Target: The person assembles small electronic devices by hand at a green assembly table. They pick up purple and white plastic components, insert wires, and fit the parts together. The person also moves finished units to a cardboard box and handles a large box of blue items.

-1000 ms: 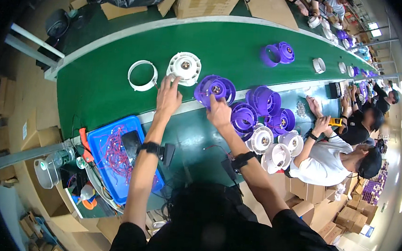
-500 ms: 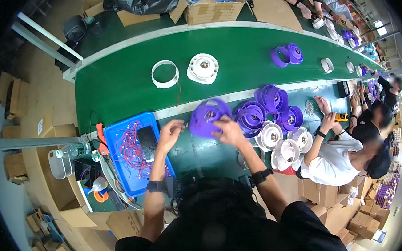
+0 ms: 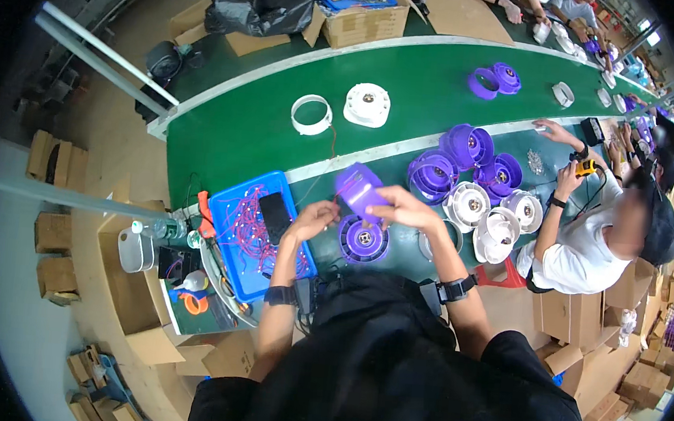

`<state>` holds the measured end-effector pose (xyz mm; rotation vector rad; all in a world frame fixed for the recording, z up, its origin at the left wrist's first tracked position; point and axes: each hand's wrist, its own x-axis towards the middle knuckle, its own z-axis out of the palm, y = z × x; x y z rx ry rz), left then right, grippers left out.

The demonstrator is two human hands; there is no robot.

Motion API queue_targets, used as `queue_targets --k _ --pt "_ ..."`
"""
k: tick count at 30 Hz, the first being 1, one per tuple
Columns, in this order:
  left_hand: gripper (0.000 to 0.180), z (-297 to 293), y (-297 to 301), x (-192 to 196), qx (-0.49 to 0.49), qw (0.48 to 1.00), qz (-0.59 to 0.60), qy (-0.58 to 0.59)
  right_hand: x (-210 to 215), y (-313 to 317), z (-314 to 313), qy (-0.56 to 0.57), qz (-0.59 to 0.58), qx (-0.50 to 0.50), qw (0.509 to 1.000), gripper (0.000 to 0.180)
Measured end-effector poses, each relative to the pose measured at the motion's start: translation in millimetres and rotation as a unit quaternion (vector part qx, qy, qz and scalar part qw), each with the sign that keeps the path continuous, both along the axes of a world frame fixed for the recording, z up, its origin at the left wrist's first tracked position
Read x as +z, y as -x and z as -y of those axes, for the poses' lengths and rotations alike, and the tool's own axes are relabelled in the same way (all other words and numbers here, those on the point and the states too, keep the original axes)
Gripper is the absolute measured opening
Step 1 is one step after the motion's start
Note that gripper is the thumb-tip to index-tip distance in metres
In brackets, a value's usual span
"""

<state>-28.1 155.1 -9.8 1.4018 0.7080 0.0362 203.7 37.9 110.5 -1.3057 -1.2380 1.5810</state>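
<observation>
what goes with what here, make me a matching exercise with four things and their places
1. Purple ring
2. Black phone
3. Leftmost white ring
4. Black plastic bag

A. On the green surface, beside a round white housing
B. Next to an open cardboard box
C. In the fingers of the right hand
D. Inside the blue tray

Pairs: 1-C, 2-D, 3-A, 4-B
</observation>
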Motion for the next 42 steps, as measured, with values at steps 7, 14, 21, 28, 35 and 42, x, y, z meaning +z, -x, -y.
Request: queue_targets --k 7,14,21,28,35,42 --pt "0.041 5.4 -27.7 140.6 0.122 0.977 0.167 -0.051 40.7 5.0 24.0 -0.077 -0.086 -0.164 0.980 0.036" --pt "0.025 74.1 -52.3 160.8 0.287 0.926 0.230 0.083 43.6 36.0 36.0 -0.097 -0.101 -0.130 0.982 0.030" --pt "0.035 76.6 -46.3 140.2 0.269 0.915 0.286 0.092 45.7 37.4 41.8 -0.071 -0.045 -0.096 0.992 0.029" --pt "0.020 73.7 -53.0 138.4 0.278 0.926 0.248 0.058 40.3 31.6 50.9 -0.067 -0.077 -0.024 0.994 0.037" --pt "0.037 74.1 -45.0 138.7 0.292 0.910 0.270 0.118 63.7 30.7 62.4 -0.062 -0.058 -0.040 0.996 0.044" --pt "0.035 70.5 -40.2 131.7 0.240 0.901 0.222 0.286 74.7 24.1 71.8 -0.096 0.083 -0.081 0.989 0.053"
